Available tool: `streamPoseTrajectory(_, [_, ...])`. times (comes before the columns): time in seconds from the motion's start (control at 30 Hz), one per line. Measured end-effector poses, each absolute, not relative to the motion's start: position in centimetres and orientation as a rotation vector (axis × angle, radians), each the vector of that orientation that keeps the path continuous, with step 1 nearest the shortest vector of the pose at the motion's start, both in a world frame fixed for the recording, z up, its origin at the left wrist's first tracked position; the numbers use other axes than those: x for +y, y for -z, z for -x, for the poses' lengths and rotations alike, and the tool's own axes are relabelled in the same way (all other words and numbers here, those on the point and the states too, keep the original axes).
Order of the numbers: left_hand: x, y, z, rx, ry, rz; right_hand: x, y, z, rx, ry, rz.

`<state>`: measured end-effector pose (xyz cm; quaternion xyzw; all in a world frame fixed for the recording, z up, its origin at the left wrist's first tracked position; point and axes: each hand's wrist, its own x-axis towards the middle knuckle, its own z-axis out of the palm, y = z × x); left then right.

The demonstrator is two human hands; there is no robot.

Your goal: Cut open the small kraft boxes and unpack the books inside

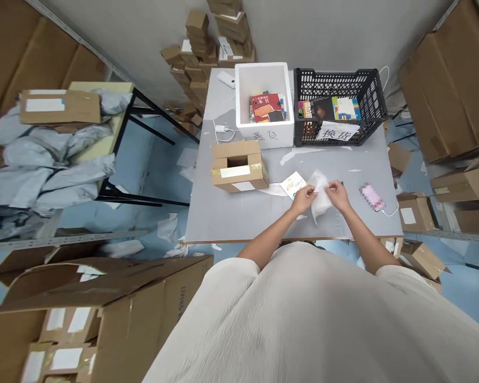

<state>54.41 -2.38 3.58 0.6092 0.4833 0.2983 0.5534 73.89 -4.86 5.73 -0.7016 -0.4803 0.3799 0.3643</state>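
Observation:
Between my two hands is a crumpled, whitish translucent wrapping sheet [320, 196], which looks like thin foam or plastic. My left hand [304, 199] pinches its left edge, and my right hand [337, 196] pinches the right side near the top. Just left of the sheet, partly behind my left hand, lies a white book with a coloured cover [292, 184], flat and turned at an angle. Farther left stands a small cardboard box [238, 171] with its top opened, a white label and tape on its front.
Toward the back of the grey table [231, 218] stand a white foam box [264, 135] and a black plastic crate [339, 137], both holding books. A phone [372, 197] with a cable lies at right. Large cartons [151, 314] and a bench with grey parcels [75, 141] are leftward.

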Motion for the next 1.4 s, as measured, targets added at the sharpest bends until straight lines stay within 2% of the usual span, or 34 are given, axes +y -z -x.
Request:
streamPoseTrajectory(0.13, [-1.9,-4.7,-53.2,1.323,-0.671,-1.524,-6.0,-7.4,-73.1,-1.659,-0.566,1.755])
streamPoseTrajectory(0.3, [-1.2,-6.6,-51.5,1.343,-0.676,-1.465,-6.7,-8.1,-71.1,-2.209,-0.520,1.558])
streamPoseTrajectory(0.4, [-1.4,-8.2,-50.0,1.305,-0.714,-1.491,-6.0,-8.0,-70.1,-2.231,-0.506,1.576])
streamPoseTrajectory(0.5, [-1.3,-9.9,-47.7,1.279,-0.740,-1.788,-4.4,-8.6,-68.9,-2.174,-0.426,1.538])
streamPoseTrajectory(0.7, [-0.1,-13.1,-42.8,1.390,-0.718,-2.133,-0.4,-11.9,-64.6,-2.076,-0.275,1.449])
streamPoseTrajectory(1.0, [1.5,-16.7,-35.7,1.667,-0.773,-2.282,5.0,-15.3,-54.0,-1.936,-0.453,1.184])
streamPoseTrajectory(1.23, [2.1,-15.4,-29.7,1.845,-0.665,-2.239,7.7,-11.4,-46.1,-1.670,-0.989,1.199])
streamPoseTrajectory(1.4, [3.9,-13.8,-27.4,1.903,-0.466,-2.278,9.1,-8.4,-44.1,-1.576,-1.147,1.228])
